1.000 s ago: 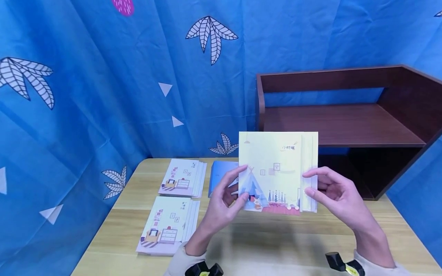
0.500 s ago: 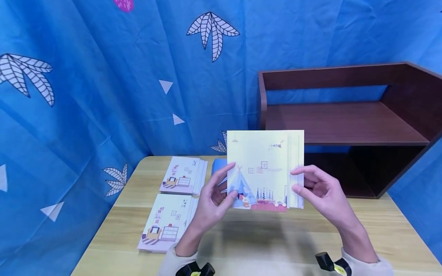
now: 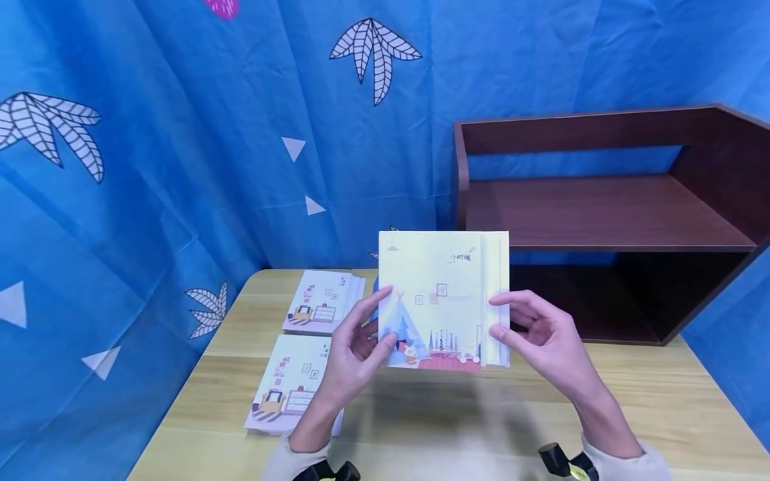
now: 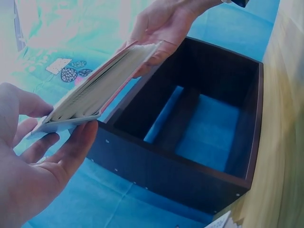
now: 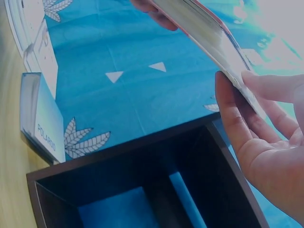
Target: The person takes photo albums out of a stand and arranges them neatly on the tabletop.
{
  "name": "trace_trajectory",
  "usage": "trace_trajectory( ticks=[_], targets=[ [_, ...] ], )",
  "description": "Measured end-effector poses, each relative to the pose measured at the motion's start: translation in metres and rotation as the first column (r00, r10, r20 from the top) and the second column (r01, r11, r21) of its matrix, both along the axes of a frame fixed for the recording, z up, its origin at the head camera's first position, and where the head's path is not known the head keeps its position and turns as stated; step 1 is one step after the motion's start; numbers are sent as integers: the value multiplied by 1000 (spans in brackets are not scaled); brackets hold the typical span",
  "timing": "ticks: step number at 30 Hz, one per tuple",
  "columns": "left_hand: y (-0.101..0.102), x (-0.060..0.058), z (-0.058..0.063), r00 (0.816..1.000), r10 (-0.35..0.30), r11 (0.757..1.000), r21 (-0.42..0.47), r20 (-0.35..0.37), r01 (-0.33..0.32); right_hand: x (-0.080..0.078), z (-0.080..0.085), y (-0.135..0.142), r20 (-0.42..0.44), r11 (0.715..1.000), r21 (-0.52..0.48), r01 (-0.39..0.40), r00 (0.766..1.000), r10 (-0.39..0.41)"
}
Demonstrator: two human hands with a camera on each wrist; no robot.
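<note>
I hold a square album (image 3: 442,267) upright above the table, its pale cover printed with a blue tent and toy shelf. My left hand (image 3: 355,347) pinches its left edge, thumb on the cover and other fingers behind. At the opposite edge, my right hand (image 3: 544,341) pinches it between thumb and fingers. The thick block of pages (image 4: 102,85) shows between the covers in the left wrist view. Left of my hands lie two similar albums, a far one (image 3: 315,304) and a near one (image 3: 289,381), with an armchair and drawers on them.
A dark brown desktop shelf (image 3: 607,210) stands at the back right of the wooden table (image 3: 204,401). A blue album (image 5: 45,116) marked POLAROID sits near the shelf, mostly hidden behind the held album in the head view. A blue patterned curtain (image 3: 228,133) hangs behind.
Both hands and the held album have shifted left in the head view, and the album now covers nearly all of the blue one. The grip looks the same.
</note>
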State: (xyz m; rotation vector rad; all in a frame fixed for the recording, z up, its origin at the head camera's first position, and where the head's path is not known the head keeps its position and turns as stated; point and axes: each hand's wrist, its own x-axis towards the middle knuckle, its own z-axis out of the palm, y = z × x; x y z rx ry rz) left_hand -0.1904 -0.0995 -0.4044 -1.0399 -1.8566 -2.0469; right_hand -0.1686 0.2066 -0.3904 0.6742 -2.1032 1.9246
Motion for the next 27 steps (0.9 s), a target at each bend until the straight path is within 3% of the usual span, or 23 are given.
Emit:
trace_trajectory(
  ticks=[8,15,27],
  targets=[
    [-10,4,0,997,55,998,-24,57,-53,0,-6,-11,-36,998,-21,-57,998,56],
    [-17,7,-4,994,59,998,-44,89,-55,1,-11,-19,-37,995,-65,-77,997,75],
    [-37,9,-9,984,124,988,-111,127,-110,-6,-19,-36,-2,998,-4,-58,998,58]
  ],
)
